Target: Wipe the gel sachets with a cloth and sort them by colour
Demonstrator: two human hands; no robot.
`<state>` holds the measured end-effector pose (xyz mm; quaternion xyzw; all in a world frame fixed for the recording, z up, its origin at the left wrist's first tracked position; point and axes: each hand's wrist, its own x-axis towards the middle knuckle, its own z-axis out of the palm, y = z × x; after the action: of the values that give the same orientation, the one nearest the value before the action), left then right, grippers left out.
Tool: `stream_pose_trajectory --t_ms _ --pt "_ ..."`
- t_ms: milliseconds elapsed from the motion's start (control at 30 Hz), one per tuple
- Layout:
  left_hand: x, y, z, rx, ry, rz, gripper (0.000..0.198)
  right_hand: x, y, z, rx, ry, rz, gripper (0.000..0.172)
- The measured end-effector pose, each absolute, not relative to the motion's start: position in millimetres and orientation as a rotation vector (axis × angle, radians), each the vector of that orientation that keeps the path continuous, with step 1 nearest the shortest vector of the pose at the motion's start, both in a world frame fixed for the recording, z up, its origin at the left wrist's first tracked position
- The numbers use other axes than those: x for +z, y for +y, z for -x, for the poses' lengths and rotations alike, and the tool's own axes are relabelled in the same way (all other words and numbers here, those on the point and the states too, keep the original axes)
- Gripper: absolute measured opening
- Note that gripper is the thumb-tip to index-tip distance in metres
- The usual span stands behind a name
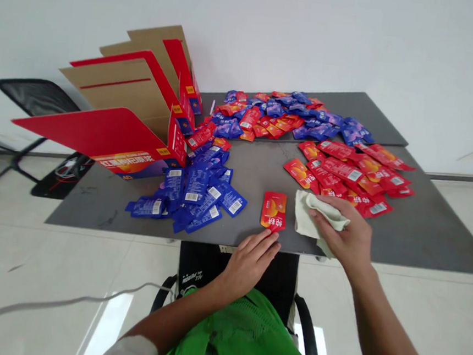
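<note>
Gripping beige cloth [308,219] in right hand [342,236] | left hand [249,264] open, touching red sachet [274,211]

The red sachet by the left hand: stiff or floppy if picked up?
Probably light and fairly floppy: the sachet lies flat like a thin foil pouch. Its glossy surface looks slippery, so it might slide when pushed across the smooth grey table.
</note>
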<state>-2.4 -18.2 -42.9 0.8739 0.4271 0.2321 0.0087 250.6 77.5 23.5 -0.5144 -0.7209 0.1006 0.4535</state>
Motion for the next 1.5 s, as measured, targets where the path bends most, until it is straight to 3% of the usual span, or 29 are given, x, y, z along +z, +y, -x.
stream_pose_trajectory --t_ms 267,600,733,900,1067,1267,1367,1500 --pt "-42 -15 1 0.745 1.354 -2.681 0.033 -3 110 -208 0.324 -2.537 0.743 0.045" --pt "-45 -15 4 0.776 1.319 -2.654 0.037 16 198 -197 0.114 -2.530 0.934 0.039" --pt "-46 -15 2 0.768 1.326 -2.598 0.037 28 162 -205 0.090 -2.377 0.900 0.046" --pt "-46 -15 0 0.745 1.362 -2.548 0.035 9 107 -207 0.312 -2.627 0.662 0.044" --pt "-46 -15 1 0.802 1.316 -2.551 0.035 -5 154 -199 0.291 -2.578 0.830 0.045" --pt "-46 -15 -1 0.800 1.334 -2.513 0.035 15 202 -195 0.103 -2.422 0.971 0.040" --pt "-45 -15 -2 0.816 1.330 -2.494 0.033 24 170 -202 0.097 -2.274 0.909 0.048" --pt "-44 -15 -3 0.783 1.362 -2.465 0.031 17 116 -211 0.295 -2.530 0.723 0.053"
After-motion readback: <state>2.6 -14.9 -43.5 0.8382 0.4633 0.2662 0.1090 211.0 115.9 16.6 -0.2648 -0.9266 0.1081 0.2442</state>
